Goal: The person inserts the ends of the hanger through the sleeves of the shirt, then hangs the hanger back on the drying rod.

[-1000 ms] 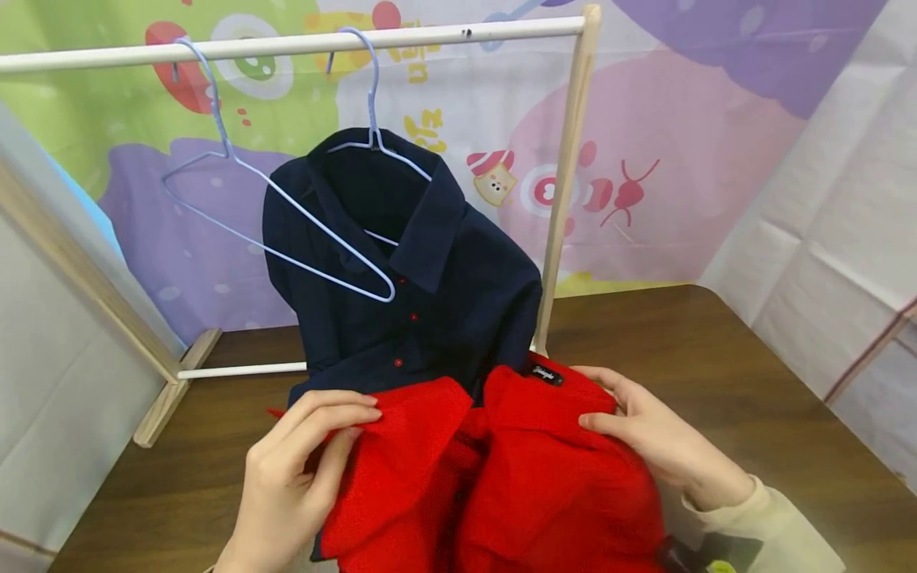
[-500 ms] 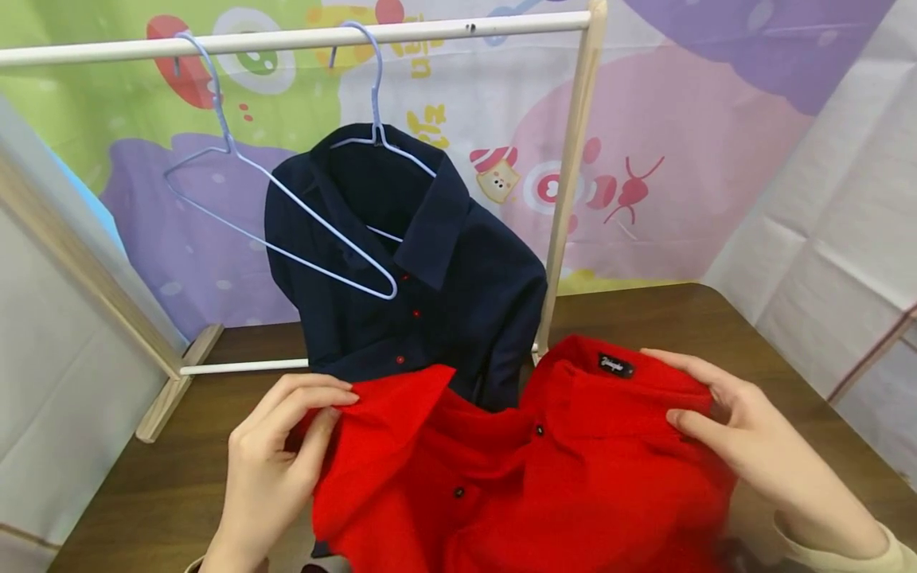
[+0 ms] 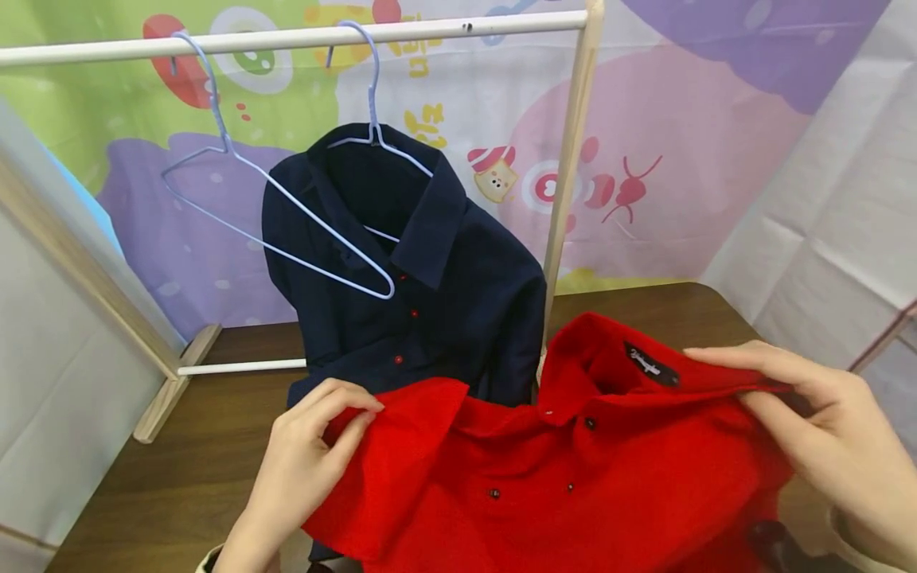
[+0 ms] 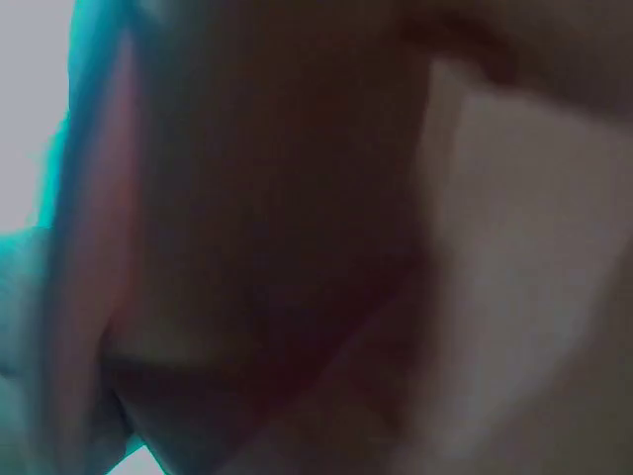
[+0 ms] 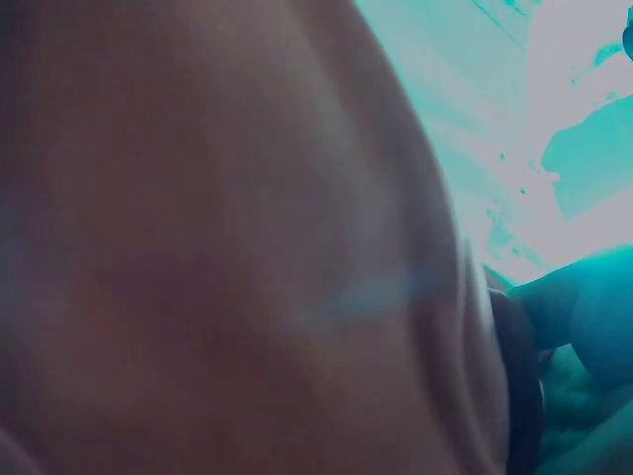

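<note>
A red shirt (image 3: 573, 509) with dark buttons and a black label inside its collar spreads across the lower part of the head view. At its left side, my left hand (image 3: 304, 454) pinches the collar between thumb and fingers. My right hand (image 3: 834, 426) grips the collar's right end, near the label. Behind it a navy shirt (image 3: 466, 318) with red buttons hangs on a light-blue hanger (image 3: 374, 87). A bare light-blue hanger (image 3: 286, 205) hangs to its left, overlapping the navy shirt. Both wrist views are dark and blurred; the fingertips cannot be made out there.
A rack with a white rail (image 3: 286, 41) and wooden posts (image 3: 569, 175) stands on the brown table (image 3: 666, 314). Its lower white bar (image 3: 243, 368) runs behind the shirts. A printed cloth (image 3: 702, 159) covers the back.
My right hand has moved to the right, pulling the red shirt's collar wider and bringing more buttons into sight. The left hand has shifted only slightly and keeps its pinch.
</note>
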Demonstrator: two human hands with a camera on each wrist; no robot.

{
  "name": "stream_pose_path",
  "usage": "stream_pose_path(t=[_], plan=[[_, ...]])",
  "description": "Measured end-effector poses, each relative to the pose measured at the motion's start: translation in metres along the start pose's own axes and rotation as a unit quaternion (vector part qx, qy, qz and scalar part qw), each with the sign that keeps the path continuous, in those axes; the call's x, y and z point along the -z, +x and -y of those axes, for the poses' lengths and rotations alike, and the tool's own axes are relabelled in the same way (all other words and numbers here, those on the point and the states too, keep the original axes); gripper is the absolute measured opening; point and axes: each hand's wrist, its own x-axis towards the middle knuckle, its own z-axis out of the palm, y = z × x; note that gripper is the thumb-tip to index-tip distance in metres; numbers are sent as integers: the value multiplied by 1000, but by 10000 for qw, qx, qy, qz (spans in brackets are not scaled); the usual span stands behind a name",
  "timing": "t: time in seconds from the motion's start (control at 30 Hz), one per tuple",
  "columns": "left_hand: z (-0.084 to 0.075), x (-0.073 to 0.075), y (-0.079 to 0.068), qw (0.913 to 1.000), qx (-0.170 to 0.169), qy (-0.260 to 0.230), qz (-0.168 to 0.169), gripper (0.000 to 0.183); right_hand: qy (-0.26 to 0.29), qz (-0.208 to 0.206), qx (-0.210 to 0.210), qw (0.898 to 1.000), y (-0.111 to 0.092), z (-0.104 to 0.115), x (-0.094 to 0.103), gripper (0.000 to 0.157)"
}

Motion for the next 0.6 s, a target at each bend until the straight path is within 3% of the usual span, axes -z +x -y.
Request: stream_pose_path(t=[0.1, 0.17, 0.37, 0.5, 0.6], plan=[[4, -6, 0, 9997, 58, 229, 46, 28, 670, -90, 382, 9970, 4, -1, 2, 36], [7, -10, 0, 9979, 68, 639, 49, 26, 1063, -131, 554, 9927, 7, -1, 2, 34], [27, -23, 1, 9816, -4, 1908, 56, 16, 2003, 114, 1431, 9691, 18, 0, -1, 30], [43, -31, 2, 9720, 54, 2264, 632, 14, 2454, 353, 2188, 9438, 26, -2, -4, 26], [52, -36, 3, 9608, -50, 2539, 1112, 14, 2839, 288, 2580, 9230, 29, -2, -8, 22]])
